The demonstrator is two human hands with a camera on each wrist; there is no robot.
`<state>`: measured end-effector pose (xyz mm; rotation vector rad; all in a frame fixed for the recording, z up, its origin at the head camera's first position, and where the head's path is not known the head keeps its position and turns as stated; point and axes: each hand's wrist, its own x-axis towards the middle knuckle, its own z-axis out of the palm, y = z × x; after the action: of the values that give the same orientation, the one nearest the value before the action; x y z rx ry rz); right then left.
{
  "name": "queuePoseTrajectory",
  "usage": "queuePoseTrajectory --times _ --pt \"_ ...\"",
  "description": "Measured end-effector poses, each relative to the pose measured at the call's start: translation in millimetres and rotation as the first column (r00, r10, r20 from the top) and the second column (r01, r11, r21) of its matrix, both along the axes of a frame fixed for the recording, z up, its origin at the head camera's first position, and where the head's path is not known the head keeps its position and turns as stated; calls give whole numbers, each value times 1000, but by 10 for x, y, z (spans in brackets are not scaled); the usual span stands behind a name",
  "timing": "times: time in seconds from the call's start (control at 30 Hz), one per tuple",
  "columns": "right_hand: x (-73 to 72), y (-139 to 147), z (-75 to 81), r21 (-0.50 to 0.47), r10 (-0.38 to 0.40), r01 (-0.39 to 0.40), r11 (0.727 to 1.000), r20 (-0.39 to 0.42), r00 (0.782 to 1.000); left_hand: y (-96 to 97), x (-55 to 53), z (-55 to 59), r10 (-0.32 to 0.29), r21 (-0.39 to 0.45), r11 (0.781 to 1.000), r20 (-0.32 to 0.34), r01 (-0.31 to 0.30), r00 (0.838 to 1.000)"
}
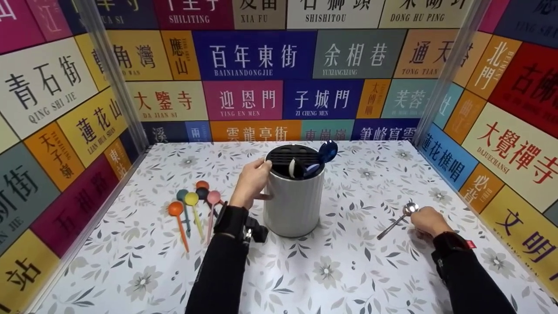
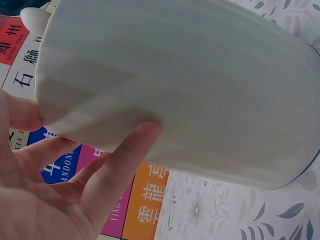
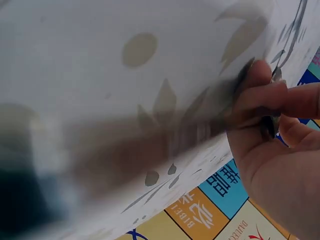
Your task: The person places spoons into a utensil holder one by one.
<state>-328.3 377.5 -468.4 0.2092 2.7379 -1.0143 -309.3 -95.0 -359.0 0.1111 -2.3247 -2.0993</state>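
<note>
My left hand (image 1: 253, 183) grips the upper left side of a white ribbed utensil holder (image 1: 293, 205) with a black slotted top. In the left wrist view its fingers (image 2: 142, 137) press on the holder's pale wall. Standing in the holder are a shiny blue spoon (image 1: 328, 150) and several other utensils, white, dark and lavender. Over on the right, my right hand (image 1: 429, 220) pinches a silver metal spoon (image 1: 394, 222) by its bowl end, the handle slanting toward the holder. In the right wrist view my fingers (image 3: 257, 100) partly hide the spoon.
Left of the holder lies a loose group of colored spoons: orange (image 1: 176, 209), yellow (image 1: 192, 199), pink (image 1: 213, 197), teal and black among them. A white leaf-patterned cloth (image 1: 327, 270) covers the table. Panels with printed signs (image 1: 253, 54) enclose the back and both sides.
</note>
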Motion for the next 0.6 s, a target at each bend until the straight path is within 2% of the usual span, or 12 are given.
queuePoseTrajectory --times 0.17,0.3,0.4,0.6 --pt "3 -21 -3 -151 -29 27 988 -8 1000 12 -3 -7 -2 0 1000 2 2 1000" --pt "-13 -68 25 -118 -44 33 992 -90 995 8 10 -10 0 1 1000 -4 0 1000" --pt "-43 -132 61 -43 -43 36 998 -160 986 6 11 -8 1 -1 1000 -4 -1 1000" --pt "-75 -300 205 17 12 -8 1000 -246 969 8 0 -12 1 -3 1000 -3 -1 1000"
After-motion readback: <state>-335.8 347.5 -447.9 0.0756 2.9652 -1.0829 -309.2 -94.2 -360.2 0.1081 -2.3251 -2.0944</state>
